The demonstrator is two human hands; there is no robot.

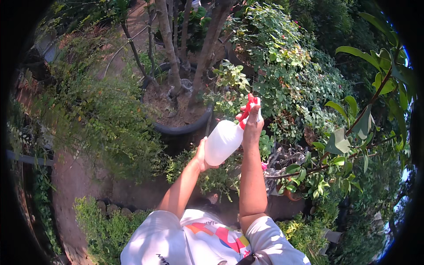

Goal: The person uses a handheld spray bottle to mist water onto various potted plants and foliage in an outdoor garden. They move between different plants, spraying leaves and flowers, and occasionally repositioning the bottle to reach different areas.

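A white plastic spray bottle (223, 142) with a red-and-white trigger head (249, 111) is held out in front of me, tilted with its head up and to the right. My right hand (253, 127) grips the trigger head, its fingers around the red trigger. Under the bottle's lower end, my left hand (202, 157) supports the base and side; part of that hand is hidden behind the bottle. Beyond the nozzle grows a leafy rose bush (275, 73). Whether spray is leaving the nozzle cannot be made out.
A large round black pot (182, 129) with several tree trunks (170, 49) stands ahead. Dense shrubs (109, 122) fill the left. From the right reaches a leafy branch (374, 96) close to the view. Small shrubs (106, 228) and a paved path (76, 179) lie lower left.
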